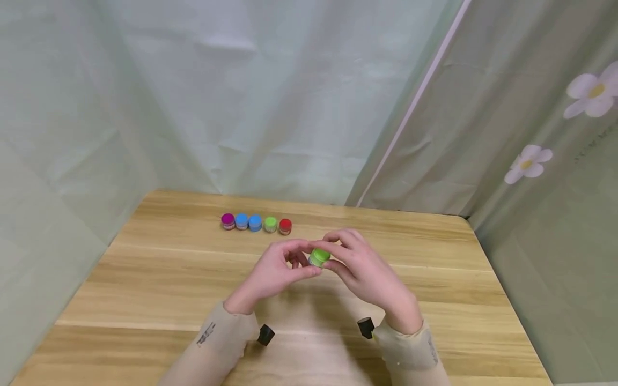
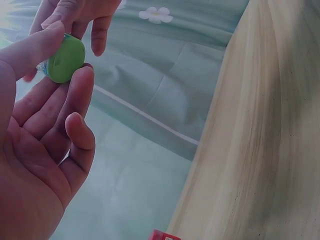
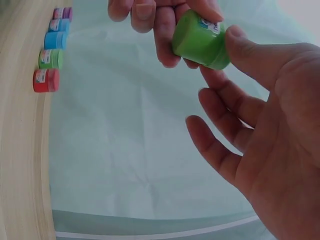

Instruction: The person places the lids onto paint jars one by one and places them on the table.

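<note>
A small green jar (image 1: 319,257) with a printed label is up above the table, between both hands. My left hand (image 1: 277,269) pinches one end of it between thumb and fingers; the left wrist view shows the smooth green end of the jar (image 2: 69,60). From the other side my right hand (image 1: 369,273) pinches it as well. In the right wrist view the thumb of that hand presses the jar (image 3: 197,42) near one end, while its other fingers spread loosely below. Whether the lid is loosened cannot be seen.
Near the back of the wooden table (image 1: 159,279) stands a row of similar jars: purple (image 1: 228,221), two blue ones (image 1: 248,222), another green one (image 1: 270,224) and red (image 1: 285,227). Pale curtains (image 1: 289,107) hang behind and beside the table.
</note>
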{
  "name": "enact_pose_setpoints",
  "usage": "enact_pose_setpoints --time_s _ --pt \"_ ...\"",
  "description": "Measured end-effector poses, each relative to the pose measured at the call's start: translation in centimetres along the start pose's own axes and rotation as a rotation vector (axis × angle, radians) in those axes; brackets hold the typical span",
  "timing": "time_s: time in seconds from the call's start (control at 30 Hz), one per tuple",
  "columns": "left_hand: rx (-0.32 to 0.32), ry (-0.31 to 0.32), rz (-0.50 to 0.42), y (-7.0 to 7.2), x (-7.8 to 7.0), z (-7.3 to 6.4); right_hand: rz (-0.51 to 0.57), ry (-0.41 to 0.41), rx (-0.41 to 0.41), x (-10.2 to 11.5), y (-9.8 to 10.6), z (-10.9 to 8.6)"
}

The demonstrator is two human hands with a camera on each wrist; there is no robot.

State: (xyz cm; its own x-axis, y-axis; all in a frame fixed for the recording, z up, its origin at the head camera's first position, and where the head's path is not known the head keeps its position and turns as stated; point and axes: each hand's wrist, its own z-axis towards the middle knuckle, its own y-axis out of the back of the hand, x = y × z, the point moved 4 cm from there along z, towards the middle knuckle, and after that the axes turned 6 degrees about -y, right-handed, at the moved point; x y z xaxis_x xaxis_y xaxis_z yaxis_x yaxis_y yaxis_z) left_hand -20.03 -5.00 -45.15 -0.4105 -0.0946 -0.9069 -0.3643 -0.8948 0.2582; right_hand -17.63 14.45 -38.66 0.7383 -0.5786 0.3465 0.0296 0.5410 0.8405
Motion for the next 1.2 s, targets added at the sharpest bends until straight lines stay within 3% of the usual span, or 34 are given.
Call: enact_pose_setpoints --time_s 0.2,0.5,0.6,0.73,0.83,0.97,1.2 --pt "-0.013 -0.003 -0.003 -0.1 -0.3 -0.3 -0.033 -0.026 -0.057 0.1 -0.1 0.0" --pt "-0.027 0.020 -0.014 -0.7 0.3 -1.1 -0.025 -0.177 -0.061 -0.1 -1.1 -0.6" --pt "-0.039 0.018 -0.005 -0.3 0.4 -0.8 0.032 -0.114 -0.041 0.1 -0.4 -0.5" --pt "-0.036 -0.003 0.003 0.2 0.2 -0.4 0.066 0.057 -0.002 0.5 0.0 -0.1" --pt "-0.011 -0.011 0.006 0.4 -0.2 -0.5 0.066 0.138 -0.001 0.8 -0.1 0.1" --pt "0.012 -0.004 0.002 0.3 -0.5 -0.6 0.026 0.128 -0.038 0.8 -0.1 -0.1" --pt "-0.003 0.003 -0.001 0.1 -0.8 -0.5 -0.045 -0.013 -0.068 0.7 0.1 -0.2"
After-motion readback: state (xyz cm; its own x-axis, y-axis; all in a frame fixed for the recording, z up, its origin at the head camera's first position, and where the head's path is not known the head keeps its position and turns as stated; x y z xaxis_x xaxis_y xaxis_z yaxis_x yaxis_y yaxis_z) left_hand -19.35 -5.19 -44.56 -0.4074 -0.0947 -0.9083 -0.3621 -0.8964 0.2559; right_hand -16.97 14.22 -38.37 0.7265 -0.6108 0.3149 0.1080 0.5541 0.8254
